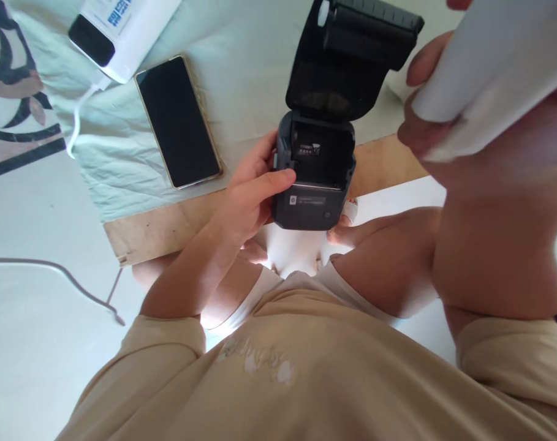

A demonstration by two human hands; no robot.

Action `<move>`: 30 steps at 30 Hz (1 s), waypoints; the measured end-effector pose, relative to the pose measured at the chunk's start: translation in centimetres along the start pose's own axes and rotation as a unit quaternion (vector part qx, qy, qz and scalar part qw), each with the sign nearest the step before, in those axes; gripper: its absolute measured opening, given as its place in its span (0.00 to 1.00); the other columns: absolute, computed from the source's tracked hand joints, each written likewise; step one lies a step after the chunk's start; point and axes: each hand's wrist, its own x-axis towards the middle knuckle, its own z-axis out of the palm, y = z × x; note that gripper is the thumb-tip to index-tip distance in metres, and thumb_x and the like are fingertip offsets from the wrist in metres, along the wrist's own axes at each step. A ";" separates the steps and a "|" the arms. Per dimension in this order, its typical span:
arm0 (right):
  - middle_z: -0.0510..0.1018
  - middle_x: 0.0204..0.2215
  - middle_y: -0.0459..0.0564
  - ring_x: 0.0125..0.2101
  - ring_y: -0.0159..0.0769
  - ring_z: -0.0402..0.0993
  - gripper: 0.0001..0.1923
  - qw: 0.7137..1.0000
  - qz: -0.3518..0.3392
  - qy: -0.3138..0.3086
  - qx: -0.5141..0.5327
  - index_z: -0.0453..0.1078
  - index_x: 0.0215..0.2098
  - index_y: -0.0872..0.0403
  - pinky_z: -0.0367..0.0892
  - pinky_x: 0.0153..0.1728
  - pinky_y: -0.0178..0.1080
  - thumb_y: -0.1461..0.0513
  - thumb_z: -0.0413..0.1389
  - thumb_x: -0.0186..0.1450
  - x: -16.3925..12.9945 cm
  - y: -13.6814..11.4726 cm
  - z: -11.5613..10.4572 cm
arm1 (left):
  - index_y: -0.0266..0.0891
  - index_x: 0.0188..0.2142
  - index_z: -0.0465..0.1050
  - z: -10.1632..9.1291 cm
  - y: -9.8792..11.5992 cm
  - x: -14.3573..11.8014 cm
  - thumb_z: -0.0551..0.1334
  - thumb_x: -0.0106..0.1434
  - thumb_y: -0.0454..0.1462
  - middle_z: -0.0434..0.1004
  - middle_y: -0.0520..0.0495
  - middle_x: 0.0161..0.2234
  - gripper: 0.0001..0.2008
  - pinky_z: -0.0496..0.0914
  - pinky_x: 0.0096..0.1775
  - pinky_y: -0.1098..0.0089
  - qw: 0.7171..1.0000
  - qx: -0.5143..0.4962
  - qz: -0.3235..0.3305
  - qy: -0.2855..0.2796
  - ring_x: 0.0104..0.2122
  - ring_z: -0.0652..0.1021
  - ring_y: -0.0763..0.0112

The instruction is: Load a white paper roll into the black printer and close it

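My left hand (253,190) grips the left side of a dark portable label printer (308,205), its thumb resting on the edge of the bay. The printer's lid (337,67) is swung up, and the inside of the bay (322,150) shows bare with a small printed label. Up at the right, close to the camera, my right hand (485,165) is closed around a white paper roll (480,67), with a loose flap of it hanging. The roll is blurred and partly cut off by the frame edge.
A smartphone (179,122) with a dark screen lies on the pale green cloth (241,67). Beyond it is a white device (126,37) with a black panel and a white cable (78,116). The wooden table edge (168,223) runs above my legs. A grey hook-like rod (53,266) is at left.
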 end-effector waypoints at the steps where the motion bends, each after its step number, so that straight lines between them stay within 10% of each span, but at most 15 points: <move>1: 0.71 0.39 0.51 0.32 0.37 0.72 0.24 0.999 0.026 0.022 0.017 0.68 0.38 0.47 0.61 0.24 0.41 0.40 0.58 0.53 0.3 0.5 0.0 | 0.39 0.47 0.78 0.1 0.1 0.0 0.70 0.54 0.36 0.83 0.49 0.40 0.20 0.80 0.35 0.70 1.000 0.000 -0.003 0.005 0.35 0.83 0.67; 4: 0.66 0.30 0.48 0.24 0.31 0.63 0.19 0.990 0.094 0.095 0.053 0.65 0.34 0.47 0.50 0.18 0.38 0.52 0.64 0.47 0.6 2.0 0.3 | 0.40 0.47 0.79 0.3 0.2 -0.1 0.70 0.55 0.35 0.83 0.50 0.39 0.19 0.80 0.35 0.72 1.000 -0.004 0.004 0.005 0.34 0.82 0.70; 9: 0.64 0.23 0.44 0.18 0.31 0.60 0.12 0.990 -0.012 0.125 -0.066 0.61 0.30 0.47 0.56 0.20 0.40 0.54 0.60 0.58 -0.5 3.8 0.4 | 0.39 0.46 0.79 0.1 0.2 -0.1 0.72 0.55 0.36 0.82 0.50 0.38 0.18 0.80 0.34 0.73 1.000 -0.001 0.007 -0.002 0.34 0.82 0.70; 15: 0.78 0.42 0.48 0.42 0.43 0.76 0.14 0.943 -0.044 0.068 -0.323 0.68 0.42 0.45 0.70 0.46 0.49 0.55 0.63 0.60 -1.5 4.0 0.3 | 0.38 0.47 0.78 -0.1 0.0 0.1 0.71 0.56 0.35 0.83 0.49 0.38 0.18 0.79 0.34 0.72 1.000 0.008 0.015 -0.004 0.34 0.84 0.68; 22: 0.82 0.45 0.50 0.45 0.47 0.78 0.27 0.896 0.049 0.018 -0.442 0.68 0.56 0.46 0.70 0.47 0.48 0.58 0.66 0.59 -1.3 3.8 1.2 | 0.37 0.47 0.78 0.1 -0.1 -0.1 0.70 0.58 0.35 0.83 0.47 0.40 0.16 0.79 0.36 0.72 1.000 0.007 0.025 -0.010 0.35 0.84 0.69; 27: 0.81 0.49 0.53 0.44 0.39 0.78 0.27 0.946 -0.073 0.054 -0.312 0.71 0.55 0.54 0.66 0.35 0.39 0.68 0.56 0.56 -1.5 2.9 -0.8 | 0.39 0.48 0.78 -0.3 -0.4 -0.1 0.71 0.58 0.38 0.83 0.46 0.41 0.18 0.80 0.37 0.68 1.000 0.018 0.025 -0.007 0.41 0.86 0.61; 30: 0.79 0.52 0.54 0.49 0.41 0.76 0.30 0.920 -0.156 0.171 -0.315 0.74 0.55 0.57 0.62 0.37 0.42 0.68 0.49 0.54 -0.9 3.8 -3.4 | 0.40 0.50 0.77 -0.4 -0.4 0.0 0.72 0.57 0.40 0.83 0.44 0.44 0.21 0.81 0.44 0.63 1.000 0.021 0.022 -0.002 0.48 0.85 0.54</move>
